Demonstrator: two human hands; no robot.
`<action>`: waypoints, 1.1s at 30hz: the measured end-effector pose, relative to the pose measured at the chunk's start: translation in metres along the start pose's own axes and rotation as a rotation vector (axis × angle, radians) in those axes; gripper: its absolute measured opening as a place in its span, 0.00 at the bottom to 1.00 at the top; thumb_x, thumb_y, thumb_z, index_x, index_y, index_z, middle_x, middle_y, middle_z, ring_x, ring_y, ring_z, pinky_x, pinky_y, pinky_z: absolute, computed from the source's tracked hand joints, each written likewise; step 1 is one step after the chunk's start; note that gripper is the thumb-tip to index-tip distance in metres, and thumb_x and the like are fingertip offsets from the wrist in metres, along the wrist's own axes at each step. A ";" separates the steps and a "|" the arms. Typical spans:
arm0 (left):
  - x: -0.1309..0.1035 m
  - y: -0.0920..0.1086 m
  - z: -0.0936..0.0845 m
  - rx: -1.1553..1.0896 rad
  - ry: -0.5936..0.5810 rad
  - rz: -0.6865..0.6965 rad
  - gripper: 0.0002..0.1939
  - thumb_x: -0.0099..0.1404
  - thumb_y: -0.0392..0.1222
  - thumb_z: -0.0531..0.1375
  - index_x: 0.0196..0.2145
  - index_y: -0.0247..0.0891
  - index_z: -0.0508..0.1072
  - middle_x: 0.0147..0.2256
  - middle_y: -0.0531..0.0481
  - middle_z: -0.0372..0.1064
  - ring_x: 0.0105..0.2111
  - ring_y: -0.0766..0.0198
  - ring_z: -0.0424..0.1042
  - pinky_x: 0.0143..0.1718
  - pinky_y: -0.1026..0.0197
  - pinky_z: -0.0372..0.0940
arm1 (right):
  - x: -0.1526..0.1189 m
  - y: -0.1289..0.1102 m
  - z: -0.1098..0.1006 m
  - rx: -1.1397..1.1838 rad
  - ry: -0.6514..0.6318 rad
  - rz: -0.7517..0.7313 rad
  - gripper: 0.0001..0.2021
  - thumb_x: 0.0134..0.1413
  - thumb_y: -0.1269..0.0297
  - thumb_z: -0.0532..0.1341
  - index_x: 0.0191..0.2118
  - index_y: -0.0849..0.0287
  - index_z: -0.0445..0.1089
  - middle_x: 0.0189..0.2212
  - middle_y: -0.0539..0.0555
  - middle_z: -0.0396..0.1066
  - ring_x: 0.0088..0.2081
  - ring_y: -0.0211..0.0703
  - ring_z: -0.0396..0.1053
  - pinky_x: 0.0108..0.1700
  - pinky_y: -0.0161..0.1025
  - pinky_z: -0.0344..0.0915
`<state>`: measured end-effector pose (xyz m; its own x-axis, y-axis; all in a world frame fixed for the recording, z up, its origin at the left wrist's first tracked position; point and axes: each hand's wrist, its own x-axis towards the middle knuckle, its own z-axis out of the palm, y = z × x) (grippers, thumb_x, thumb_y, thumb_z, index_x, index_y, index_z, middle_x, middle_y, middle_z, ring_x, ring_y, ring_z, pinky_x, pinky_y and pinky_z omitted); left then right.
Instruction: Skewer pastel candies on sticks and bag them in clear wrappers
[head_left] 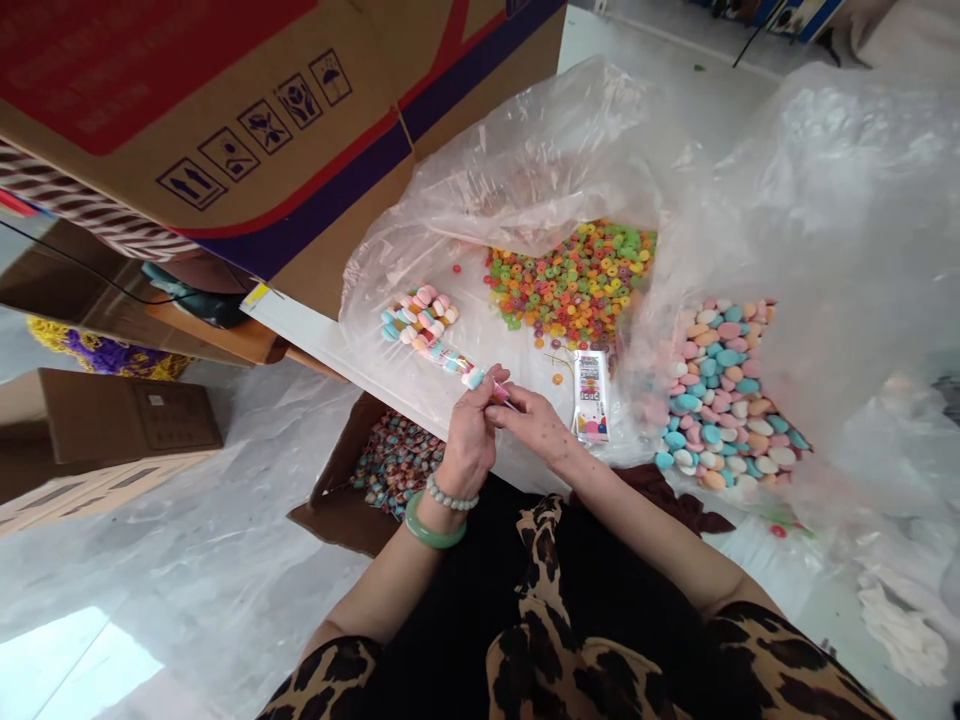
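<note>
My left hand (pixel 474 425), with a beaded bracelet and a green bangle on its wrist, is closed at the near end of a candy string (pixel 429 318). Pink, white, blue and orange candies make up the string, which runs away to the far left over clear plastic. My right hand (pixel 534 420) meets the left, its thumb and fingers pinched on a small pink printed label (pixel 501 395) at that same end. The fingers partly cover the label. To the right of my right hand lies a stack of white printed labels (pixel 591 395) with thin gold ties beside it.
Ring-shaped candies (pixel 577 280) are heaped on the plastic sheet. Pastel oval candies (pixel 720 390) fill a clear bag at right. A large cardboard box (pixel 300 240) stands at the left back. Below the table edge, an open carton (pixel 337 500) holds many small colourful pieces.
</note>
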<state>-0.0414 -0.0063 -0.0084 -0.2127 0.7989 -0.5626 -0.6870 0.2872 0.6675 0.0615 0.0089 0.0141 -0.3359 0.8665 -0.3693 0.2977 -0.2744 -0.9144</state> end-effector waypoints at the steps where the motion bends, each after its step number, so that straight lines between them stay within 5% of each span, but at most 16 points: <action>1: -0.001 0.000 0.001 0.011 -0.017 -0.012 0.15 0.56 0.48 0.66 0.38 0.36 0.79 0.39 0.48 0.75 0.34 0.66 0.71 0.38 0.63 0.65 | 0.003 0.001 0.001 0.134 0.002 0.020 0.11 0.51 0.54 0.61 0.30 0.57 0.68 0.25 0.47 0.67 0.30 0.38 0.64 0.35 0.36 0.62; 3: -0.004 0.003 0.001 0.016 -0.087 -0.064 0.18 0.55 0.49 0.67 0.40 0.36 0.79 0.36 0.49 0.75 0.28 0.69 0.68 0.30 0.64 0.63 | 0.008 0.005 0.000 0.417 0.000 0.091 0.12 0.52 0.53 0.60 0.29 0.58 0.67 0.24 0.48 0.65 0.27 0.36 0.62 0.31 0.34 0.60; 6: -0.007 0.009 -0.002 0.022 -0.217 -0.173 0.22 0.52 0.50 0.69 0.42 0.35 0.79 0.35 0.47 0.75 0.28 0.66 0.69 0.29 0.63 0.65 | 0.012 0.011 -0.006 0.714 -0.235 0.326 0.12 0.50 0.56 0.63 0.27 0.58 0.63 0.18 0.45 0.58 0.20 0.32 0.52 0.24 0.32 0.52; 8: -0.008 0.014 -0.004 0.049 -0.293 -0.213 0.20 0.50 0.51 0.70 0.37 0.35 0.79 0.40 0.43 0.76 0.36 0.61 0.73 0.36 0.61 0.68 | 0.012 0.014 -0.010 0.785 -0.447 0.432 0.15 0.51 0.54 0.62 0.25 0.57 0.59 0.16 0.42 0.51 0.17 0.30 0.44 0.22 0.31 0.47; 10: -0.008 0.016 -0.007 0.085 -0.318 -0.171 0.16 0.51 0.52 0.70 0.28 0.35 0.78 0.44 0.41 0.75 0.40 0.57 0.74 0.38 0.59 0.69 | 0.007 0.014 -0.012 0.714 -0.493 0.406 0.17 0.55 0.51 0.59 0.24 0.56 0.58 0.15 0.42 0.50 0.17 0.31 0.44 0.22 0.32 0.47; 13: -0.005 0.017 -0.008 0.095 -0.200 -0.023 0.18 0.55 0.52 0.66 0.19 0.35 0.71 0.41 0.42 0.74 0.38 0.59 0.74 0.38 0.59 0.69 | -0.008 0.005 -0.011 0.297 -0.146 0.112 0.14 0.59 0.53 0.55 0.27 0.56 0.63 0.21 0.48 0.63 0.24 0.38 0.60 0.29 0.37 0.58; 16: -0.001 0.014 -0.003 0.070 0.004 0.098 0.15 0.60 0.50 0.63 0.25 0.36 0.73 0.36 0.46 0.73 0.38 0.63 0.72 0.43 0.60 0.67 | -0.020 -0.009 -0.004 -0.329 0.200 -0.342 0.09 0.60 0.58 0.56 0.40 0.57 0.69 0.40 0.57 0.72 0.42 0.47 0.67 0.46 0.45 0.62; 18: 0.000 0.008 0.004 0.046 0.058 0.097 0.12 0.62 0.49 0.62 0.32 0.36 0.75 0.35 0.49 0.73 0.38 0.65 0.72 0.46 0.62 0.66 | -0.021 -0.015 0.000 -0.651 0.239 -0.485 0.11 0.63 0.63 0.53 0.45 0.58 0.69 0.45 0.61 0.72 0.47 0.52 0.66 0.50 0.49 0.60; 20: 0.000 0.001 0.011 -0.012 0.037 0.005 0.12 0.63 0.48 0.61 0.34 0.36 0.76 0.33 0.51 0.72 0.36 0.67 0.71 0.46 0.63 0.65 | -0.015 -0.015 0.001 -0.740 0.231 -0.442 0.13 0.65 0.66 0.49 0.39 0.60 0.71 0.40 0.63 0.73 0.44 0.52 0.67 0.48 0.50 0.60; 23: -0.002 -0.005 0.015 -0.095 -0.040 -0.167 0.10 0.61 0.46 0.64 0.33 0.36 0.76 0.31 0.51 0.71 0.33 0.68 0.70 0.41 0.64 0.66 | 0.001 -0.004 -0.007 -0.371 0.143 -0.244 0.13 0.64 0.64 0.51 0.30 0.58 0.68 0.28 0.57 0.70 0.34 0.46 0.66 0.40 0.44 0.63; 26: -0.003 0.000 0.009 -0.056 -0.244 -0.259 0.17 0.53 0.47 0.70 0.40 0.38 0.78 0.34 0.48 0.73 0.35 0.63 0.71 0.39 0.60 0.66 | 0.011 0.012 -0.021 -0.013 -0.062 -0.117 0.15 0.61 0.57 0.53 0.26 0.57 0.64 0.19 0.48 0.61 0.22 0.37 0.59 0.30 0.37 0.61; 30: -0.006 0.013 -0.005 0.199 -0.495 -0.153 0.13 0.49 0.43 0.72 0.34 0.37 0.80 0.47 0.40 0.74 0.50 0.51 0.70 0.49 0.54 0.63 | 0.000 0.023 -0.037 0.263 -0.305 0.070 0.16 0.59 0.52 0.54 0.25 0.57 0.62 0.16 0.45 0.55 0.18 0.33 0.52 0.25 0.35 0.59; 33: -0.007 0.013 -0.005 0.366 -0.400 0.040 0.08 0.54 0.44 0.69 0.25 0.36 0.78 0.47 0.42 0.75 0.48 0.54 0.70 0.48 0.58 0.62 | -0.013 0.018 -0.044 0.254 -0.045 0.051 0.10 0.52 0.55 0.60 0.29 0.57 0.67 0.25 0.50 0.67 0.27 0.37 0.64 0.31 0.36 0.63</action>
<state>-0.0528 -0.0111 0.0020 0.0965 0.9311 -0.3518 -0.3818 0.3610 0.8508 0.1103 0.0114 0.0097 -0.3675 0.8309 -0.4178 0.0834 -0.4180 -0.9046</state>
